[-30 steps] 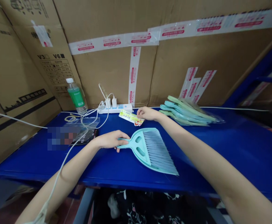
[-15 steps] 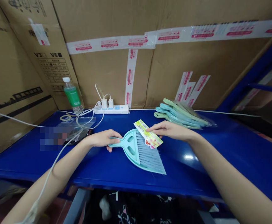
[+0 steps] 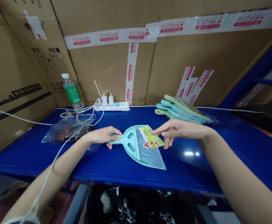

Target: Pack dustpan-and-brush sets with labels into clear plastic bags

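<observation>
A light-blue dustpan (image 3: pixel 128 153) lies on the table with a small hand brush (image 3: pixel 134 145) nested in it, its grey-blue bristles fanned to the right. My left hand (image 3: pixel 105 136) is closed round the handles at the left end. A yellow-green and white printed card (image 3: pixel 151 138) with red flower shapes rests at an angle over the upper bristles. My right hand (image 3: pixel 173 132) is at the card's right side, index finger stretched out and touching its top face. The other fingers curl loosely below, with nothing visible in them.
Behind my right hand lies a stack of green and blue dustpan sets (image 3: pixel 181 109) in clear plastic. A bottle (image 3: pixel 72 93), a power strip (image 3: pixel 112 106) with chargers, loose white cables and a plastic bag (image 3: pixel 47 136) over a dark device are at the back left. Cardboard (image 3: pixel 103 68) walls the table.
The card has turned and shifted slightly right on the bristles. My right hand has moved a little right, its fingers more apart. My left hand keeps its hold; the camera view has tilted slightly.
</observation>
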The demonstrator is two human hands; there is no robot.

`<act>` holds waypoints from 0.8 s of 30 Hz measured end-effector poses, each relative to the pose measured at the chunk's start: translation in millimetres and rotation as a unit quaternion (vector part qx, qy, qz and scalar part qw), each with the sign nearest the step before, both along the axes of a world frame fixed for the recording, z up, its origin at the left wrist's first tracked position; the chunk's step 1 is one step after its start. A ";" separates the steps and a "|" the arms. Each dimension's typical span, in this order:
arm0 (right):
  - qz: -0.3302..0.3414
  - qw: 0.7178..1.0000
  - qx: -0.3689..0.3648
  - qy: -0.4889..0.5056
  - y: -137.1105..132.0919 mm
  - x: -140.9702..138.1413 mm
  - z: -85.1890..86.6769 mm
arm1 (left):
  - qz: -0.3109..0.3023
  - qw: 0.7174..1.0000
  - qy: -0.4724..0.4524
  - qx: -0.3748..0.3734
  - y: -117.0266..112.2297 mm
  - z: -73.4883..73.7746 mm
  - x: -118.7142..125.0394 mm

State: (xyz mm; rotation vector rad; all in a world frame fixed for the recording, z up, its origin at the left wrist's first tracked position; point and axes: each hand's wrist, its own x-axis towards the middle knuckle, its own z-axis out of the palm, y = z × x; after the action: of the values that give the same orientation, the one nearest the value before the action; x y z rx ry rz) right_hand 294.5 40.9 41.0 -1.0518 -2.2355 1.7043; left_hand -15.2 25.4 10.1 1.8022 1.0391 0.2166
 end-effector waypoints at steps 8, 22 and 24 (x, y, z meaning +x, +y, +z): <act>0.056 0.996 -0.013 -0.065 -1.9 -4.8 -8.4 | -0.011 1.000 -0.005 0.005 1.4 -2.3 -2.4; 0.030 0.927 0.327 -0.183 -6.3 -22.0 -21.8 | -0.016 1.000 -0.002 -0.005 2.0 -2.4 -3.2; 0.039 0.915 0.342 -0.208 -7.5 -25.5 -25.2 | -0.013 1.000 0.002 -0.002 1.7 -2.0 -3.0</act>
State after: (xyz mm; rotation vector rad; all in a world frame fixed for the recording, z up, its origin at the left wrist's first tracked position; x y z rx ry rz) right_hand 269.0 33.3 15.7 -1.2047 -2.8217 0.6070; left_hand -18.1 27.1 8.1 1.8120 1.0168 0.1939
